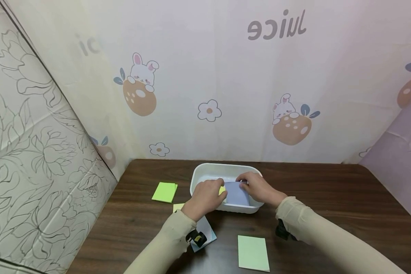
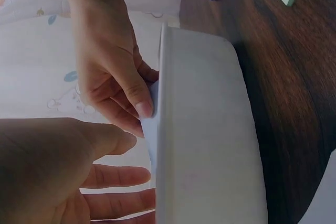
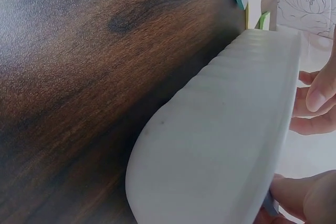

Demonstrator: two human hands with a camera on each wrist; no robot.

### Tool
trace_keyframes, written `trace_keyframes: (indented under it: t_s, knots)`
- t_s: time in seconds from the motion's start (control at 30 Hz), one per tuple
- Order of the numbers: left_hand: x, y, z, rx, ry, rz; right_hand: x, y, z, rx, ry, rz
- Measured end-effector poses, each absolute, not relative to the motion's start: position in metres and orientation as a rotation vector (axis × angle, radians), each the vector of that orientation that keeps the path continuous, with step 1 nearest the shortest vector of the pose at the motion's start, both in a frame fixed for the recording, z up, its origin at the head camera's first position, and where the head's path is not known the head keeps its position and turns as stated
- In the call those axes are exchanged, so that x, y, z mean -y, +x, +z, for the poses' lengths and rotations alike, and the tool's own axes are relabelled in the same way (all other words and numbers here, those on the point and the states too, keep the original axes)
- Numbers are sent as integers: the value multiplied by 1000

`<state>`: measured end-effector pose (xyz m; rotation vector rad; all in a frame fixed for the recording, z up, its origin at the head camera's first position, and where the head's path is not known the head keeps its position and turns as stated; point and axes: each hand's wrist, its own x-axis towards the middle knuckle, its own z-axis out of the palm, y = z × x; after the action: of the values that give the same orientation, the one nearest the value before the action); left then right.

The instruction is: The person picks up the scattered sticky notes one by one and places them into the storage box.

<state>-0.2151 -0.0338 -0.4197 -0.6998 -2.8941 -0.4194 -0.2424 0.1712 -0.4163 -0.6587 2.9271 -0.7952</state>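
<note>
A white plastic basket [image 1: 226, 166] stands on the table. Inside it is a bluish-purple pad of sticky notes [image 1: 237, 194], which my right hand [image 1: 260, 188] pinches by its edge between thumb and fingers. The left wrist view also shows the right hand [image 2: 113, 61] on this pad [image 2: 150, 129]. My left hand [image 1: 207, 196] reaches over the basket's left part, its fingers [image 2: 118, 177] extended and apart from the thumb, with nothing seen between them. A bit of a yellow pad [image 1: 222, 193] shows beside the left fingers; most of it is hidden.
A bright green pad [image 1: 165, 192] lies left of the basket. Under the left forearm are a partly covered pale yellow pad [image 1: 178, 206] and white and blue pads [image 1: 204, 230]. A mint green pad [image 1: 253, 253] lies near the front. A patterned curtain [image 1: 209, 76] hangs behind the table.
</note>
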Motion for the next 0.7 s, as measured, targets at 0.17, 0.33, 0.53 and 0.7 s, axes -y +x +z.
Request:
trace_keyframes:
  t_s: [0.17, 0.33, 0.53, 0.7]
  knots:
    - [35, -219, -424, 2909, -691, -410, -171, -243, -420, -2927, -656, -786]
    - [34, -221, -425, 2916, -692, -395, -171, -245, -424, -2935, -675, -787]
    - [34, -223, -428, 2937, -692, -402, -173, -247, -427, -2929, -692, -757]
    - [34, -225, -429, 2955, -687, -405, -174, -248, -427, -2909, -657, -738]
